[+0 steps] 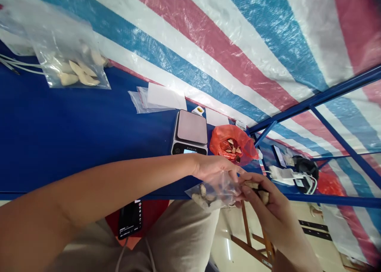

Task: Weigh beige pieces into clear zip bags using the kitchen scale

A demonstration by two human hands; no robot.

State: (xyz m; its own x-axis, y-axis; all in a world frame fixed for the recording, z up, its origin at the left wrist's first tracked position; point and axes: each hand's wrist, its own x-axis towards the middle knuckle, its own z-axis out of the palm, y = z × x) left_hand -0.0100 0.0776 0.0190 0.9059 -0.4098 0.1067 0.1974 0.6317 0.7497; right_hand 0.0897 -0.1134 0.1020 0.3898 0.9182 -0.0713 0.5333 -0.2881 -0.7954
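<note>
My left hand pinches the top of a small clear plastic bag with several pale brown pieces inside, held over the blue table's near edge. My right hand is closed around a few similar pieces at the bag's mouth, its fingers touching the plastic. Both hands hang above my lap, in front of a small digital scale.
A red plastic bag with more pieces lies right of the scale. A large clear bag of pale pieces sits at the far left, flat clear bags behind the scale. A phone rests on my lap. Devices and cables lie at right.
</note>
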